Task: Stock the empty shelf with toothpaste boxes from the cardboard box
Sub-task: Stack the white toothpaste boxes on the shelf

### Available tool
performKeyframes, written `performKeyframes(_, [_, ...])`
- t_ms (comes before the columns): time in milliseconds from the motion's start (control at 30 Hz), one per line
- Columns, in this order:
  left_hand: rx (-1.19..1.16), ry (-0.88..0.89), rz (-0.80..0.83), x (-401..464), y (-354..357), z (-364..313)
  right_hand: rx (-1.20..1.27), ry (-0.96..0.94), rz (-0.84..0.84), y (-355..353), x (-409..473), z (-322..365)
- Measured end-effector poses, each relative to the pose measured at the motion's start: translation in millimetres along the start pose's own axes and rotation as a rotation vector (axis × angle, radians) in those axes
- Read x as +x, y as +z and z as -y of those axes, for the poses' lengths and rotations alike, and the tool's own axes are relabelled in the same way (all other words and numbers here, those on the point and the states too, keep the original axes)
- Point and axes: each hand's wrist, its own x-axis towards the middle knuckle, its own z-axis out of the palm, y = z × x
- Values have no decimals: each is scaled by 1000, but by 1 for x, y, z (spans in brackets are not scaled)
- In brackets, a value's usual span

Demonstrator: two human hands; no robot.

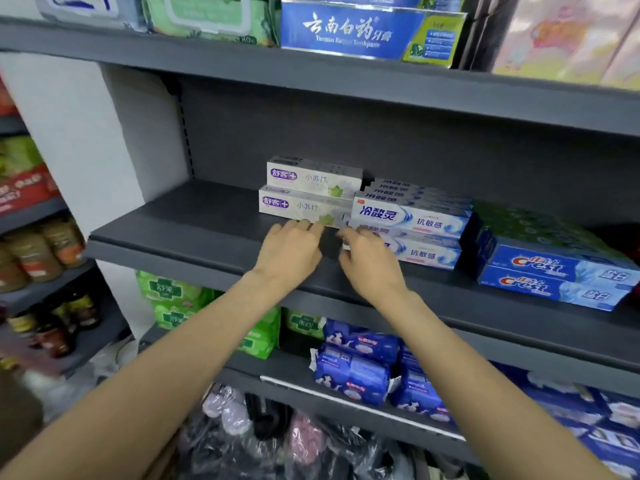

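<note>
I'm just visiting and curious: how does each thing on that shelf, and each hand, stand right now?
White toothpaste boxes: two stacked, flat.
Blue-white toothpaste boxes: stacked, beside the white ones.
Crest boxes: stacked, at right.
Shelf: left part bare.
Left hand: fingertips at lower white box.
Right hand: fingers curled at blue-white stack.

On the shelf above I see a large blue Yunnan Baiyao toothpaste carton (367, 31) beside green wet-wipe packs (207, 17). Below, I make out green soft packs (173, 299) and blue plastic-wrapped packs (356, 362). Brown jars (41, 251) stand at left.
</note>
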Motion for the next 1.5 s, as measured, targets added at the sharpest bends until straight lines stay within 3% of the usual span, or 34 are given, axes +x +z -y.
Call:
performKeyframes(133, [46, 29, -118, -55, -9, 49, 86, -91, 58, 10, -22, 59])
performKeyframes(267, [26, -52, -195, -127, -13, 113, 118, -142, 117, 32, -41, 131])
performKeyframes(467, [-81, -233, 43, -286, 4, 242, 222, -189, 268, 116, -110, 296])
performKeyframes(600, [-86, -261, 205, -386, 14, 318, 294, -119, 401, 175, -167, 397])
performKeyframes(800, [-279, -485, 510, -500, 28, 397, 325, 28, 613, 232, -231, 507])
performKeyframes(1067, [-240, -677, 888, -579, 76, 430, 288, 135, 810, 303, -286, 565])
performKeyframes(1267, [-68, -701, 928, -586, 103, 417, 203, 255, 957, 357, -311, 573])
performKeyframes(1500, [-7, -739, 935, -581, 112, 413, 214, 242, 1066, 394, -326, 583])
